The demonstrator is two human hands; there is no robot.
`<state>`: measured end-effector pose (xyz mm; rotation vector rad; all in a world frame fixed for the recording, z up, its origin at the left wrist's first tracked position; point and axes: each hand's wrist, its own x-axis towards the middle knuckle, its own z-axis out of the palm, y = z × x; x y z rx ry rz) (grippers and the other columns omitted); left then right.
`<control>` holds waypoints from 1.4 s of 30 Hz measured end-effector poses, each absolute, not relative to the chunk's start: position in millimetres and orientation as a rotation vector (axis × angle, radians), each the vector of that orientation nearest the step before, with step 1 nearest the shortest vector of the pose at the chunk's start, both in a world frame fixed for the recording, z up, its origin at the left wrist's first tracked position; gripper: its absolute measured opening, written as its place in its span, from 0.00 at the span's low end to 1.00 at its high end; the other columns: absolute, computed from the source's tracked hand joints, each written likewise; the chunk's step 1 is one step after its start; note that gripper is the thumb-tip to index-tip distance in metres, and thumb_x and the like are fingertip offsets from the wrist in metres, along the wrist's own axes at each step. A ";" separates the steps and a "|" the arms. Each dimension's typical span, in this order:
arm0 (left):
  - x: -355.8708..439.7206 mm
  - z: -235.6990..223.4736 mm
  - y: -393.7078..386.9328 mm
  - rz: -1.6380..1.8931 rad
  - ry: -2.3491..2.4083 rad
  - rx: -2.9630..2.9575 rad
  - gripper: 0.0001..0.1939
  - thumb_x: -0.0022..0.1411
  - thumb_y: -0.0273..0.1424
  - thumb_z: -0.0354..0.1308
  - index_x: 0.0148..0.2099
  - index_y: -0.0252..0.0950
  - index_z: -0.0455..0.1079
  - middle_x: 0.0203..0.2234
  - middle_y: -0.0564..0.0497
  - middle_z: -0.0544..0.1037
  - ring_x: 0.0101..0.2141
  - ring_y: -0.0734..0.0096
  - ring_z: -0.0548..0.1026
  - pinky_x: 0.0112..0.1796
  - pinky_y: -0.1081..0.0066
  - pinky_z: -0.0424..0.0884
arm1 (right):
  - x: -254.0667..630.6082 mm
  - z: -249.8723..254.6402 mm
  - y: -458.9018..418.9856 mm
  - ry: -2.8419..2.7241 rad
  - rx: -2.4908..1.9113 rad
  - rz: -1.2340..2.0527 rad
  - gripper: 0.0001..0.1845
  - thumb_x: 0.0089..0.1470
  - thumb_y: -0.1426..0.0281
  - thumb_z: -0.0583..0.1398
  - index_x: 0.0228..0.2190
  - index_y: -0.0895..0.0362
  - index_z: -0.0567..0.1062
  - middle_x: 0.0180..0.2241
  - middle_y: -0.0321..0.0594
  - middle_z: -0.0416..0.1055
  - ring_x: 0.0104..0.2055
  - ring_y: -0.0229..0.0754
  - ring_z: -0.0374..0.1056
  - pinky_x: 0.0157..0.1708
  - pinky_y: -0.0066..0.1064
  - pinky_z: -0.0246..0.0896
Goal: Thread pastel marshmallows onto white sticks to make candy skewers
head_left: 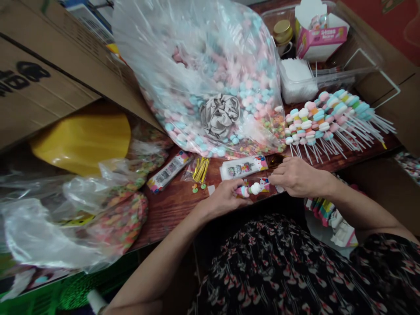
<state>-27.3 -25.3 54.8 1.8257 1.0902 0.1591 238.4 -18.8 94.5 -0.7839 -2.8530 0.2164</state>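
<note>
Two hands (223, 199) (297, 177) close on a candy skewer (249, 190) — clear bag (138, 35) of pastel candies (226, 74) behind.

The left hand (223, 199) hides most of the marshmallow skewer (248, 190); the right hand (297, 177) seems to cover one end of a printed wrapper (264, 184); the clear bag of sweets (210, 74) runs off the top edge, hiding the wooden worktop's (164, 214) far edge; the white packet's (243, 167) print is too small to read.

Pink and pale-blue marshmallows (210, 83), 12 o'clock; yellow plastic (82, 144), 9 o'clock; black blouse (278, 267) with pink floral print, 6 o'clock.
</note>
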 end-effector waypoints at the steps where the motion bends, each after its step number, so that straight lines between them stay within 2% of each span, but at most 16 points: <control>1: -28.0 53.4 -26.0 0.166 1.103 1.868 0.11 0.50 0.35 0.66 0.31 0.34 0.68 0.25 0.56 0.70 0.28 0.74 0.66 0.30 0.74 0.59 | 238.4 94.6 -19.1 -2.870 -0.800 0.259 0.11 0.52 0.81 0.52 0.28 0.58 0.71 0.24 0.37 0.71 0.24 0.35 0.56 0.29 0.33 0.40; 4: -28.3 49.7 -27.6 0.189 1.118 2.003 0.07 0.52 0.32 0.62 0.30 0.35 0.67 0.24 0.55 0.71 0.28 0.74 0.66 0.30 0.74 0.58 | 236.3 93.7 -21.4 -2.872 -0.886 0.315 0.09 0.53 0.79 0.52 0.29 0.59 0.71 0.24 0.38 0.70 0.23 0.35 0.56 0.28 0.33 0.38; 9: -26.2 47.7 -28.9 0.193 1.109 2.079 0.07 0.53 0.30 0.60 0.27 0.36 0.65 0.21 0.56 0.67 0.25 0.74 0.64 0.28 0.74 0.55 | 227.5 86.2 -30.4 -2.850 -0.949 0.315 0.07 0.53 0.79 0.53 0.29 0.59 0.71 0.24 0.39 0.72 0.23 0.35 0.58 0.28 0.33 0.38; 15: -23.2 46.1 -31.1 0.203 1.091 2.022 0.13 0.48 0.35 0.67 0.26 0.37 0.66 0.20 0.57 0.67 0.24 0.73 0.64 0.28 0.73 0.56 | 217.2 70.2 -39.2 -2.716 -1.033 0.314 0.08 0.56 0.77 0.53 0.29 0.59 0.72 0.24 0.39 0.72 0.24 0.36 0.58 0.28 0.33 0.39; 19: -17.2 45.1 -27.1 0.187 1.090 1.952 0.15 0.47 0.37 0.69 0.27 0.36 0.67 0.20 0.57 0.68 0.24 0.72 0.65 0.28 0.73 0.58 | 209.1 62.2 -43.4 -2.576 -0.964 0.225 0.10 0.55 0.78 0.52 0.28 0.59 0.71 0.23 0.38 0.70 0.25 0.37 0.58 0.29 0.32 0.43; 22: -20.2 58.3 -26.9 0.303 1.123 1.993 0.18 0.42 0.39 0.72 0.32 0.36 0.71 0.27 0.53 0.73 0.30 0.66 0.69 0.33 0.70 0.63 | 206.3 55.6 -45.7 -2.512 -0.884 0.182 0.10 0.55 0.78 0.51 0.28 0.59 0.71 0.23 0.38 0.69 0.25 0.37 0.59 0.30 0.32 0.45; 25: -34.0 83.8 -42.9 0.728 1.159 2.022 0.24 0.36 0.38 0.76 0.38 0.38 0.74 0.37 0.47 0.76 0.41 0.57 0.70 0.44 0.62 0.65 | 211.5 48.0 -45.8 -2.318 -0.941 0.279 0.11 0.56 0.78 0.51 0.31 0.59 0.73 0.24 0.38 0.71 0.26 0.37 0.62 0.30 0.31 0.51; 27: -43.6 95.5 -59.7 0.936 1.133 1.879 0.16 0.42 0.33 0.74 0.34 0.39 0.75 0.34 0.47 0.76 0.39 0.60 0.71 0.43 0.63 0.66 | 216.1 43.6 -46.1 -2.081 -1.027 0.363 0.11 0.58 0.77 0.51 0.35 0.58 0.73 0.27 0.39 0.74 0.29 0.37 0.67 0.32 0.29 0.57; 29: -47.5 94.9 -69.8 0.879 1.022 1.571 0.11 0.48 0.32 0.71 0.33 0.38 0.74 0.26 0.50 0.74 0.30 0.68 0.70 0.35 0.67 0.67 | 216.3 39.1 -48.1 -1.861 -1.082 0.407 0.10 0.59 0.76 0.53 0.38 0.57 0.74 0.30 0.40 0.76 0.31 0.38 0.70 0.33 0.29 0.62; 31: -44.0 84.6 -63.7 0.845 0.925 1.180 0.19 0.46 0.39 0.72 0.39 0.38 0.73 0.27 0.50 0.75 0.28 0.69 0.71 0.31 0.69 0.67 | 209.5 32.8 -51.7 -1.740 -1.085 0.397 0.10 0.59 0.76 0.54 0.39 0.56 0.74 0.30 0.40 0.76 0.31 0.39 0.71 0.33 0.30 0.64; 34: -33.4 72.0 -27.8 1.131 0.821 0.777 0.25 0.45 0.51 0.68 0.37 0.39 0.71 0.28 0.52 0.74 0.32 0.67 0.73 0.38 0.63 0.71 | 189.2 19.8 -57.5 -1.752 -1.034 0.287 0.12 0.57 0.77 0.56 0.42 0.56 0.74 0.29 0.42 0.76 0.30 0.41 0.70 0.32 0.33 0.62; 35: -30.5 72.1 -14.0 1.225 0.783 0.714 0.25 0.46 0.53 0.67 0.37 0.39 0.70 0.26 0.54 0.73 0.32 0.68 0.73 0.40 0.62 0.71 | 181.8 15.5 -58.7 -1.790 -1.026 0.238 0.13 0.56 0.77 0.56 0.42 0.57 0.74 0.28 0.42 0.76 0.29 0.41 0.70 0.32 0.34 0.61; 39: -22.7 88.3 17.7 1.418 0.650 0.665 0.19 0.48 0.43 0.69 0.30 0.38 0.63 0.19 0.61 0.61 0.22 0.78 0.66 0.42 0.62 0.72 | 160.4 8.5 -58.0 -1.850 -1.092 0.239 0.11 0.58 0.74 0.55 0.41 0.58 0.75 0.28 0.44 0.76 0.29 0.43 0.71 0.32 0.36 0.60; 42: -19.5 96.6 18.4 1.393 0.565 0.669 0.25 0.49 0.41 0.69 0.25 0.37 0.53 0.17 0.62 0.56 0.18 0.80 0.61 0.37 0.66 0.72 | 152.8 15.2 -53.6 -1.647 -1.155 0.688 0.10 0.60 0.68 0.55 0.34 0.56 0.75 0.23 0.39 0.73 0.26 0.39 0.67 0.30 0.32 0.59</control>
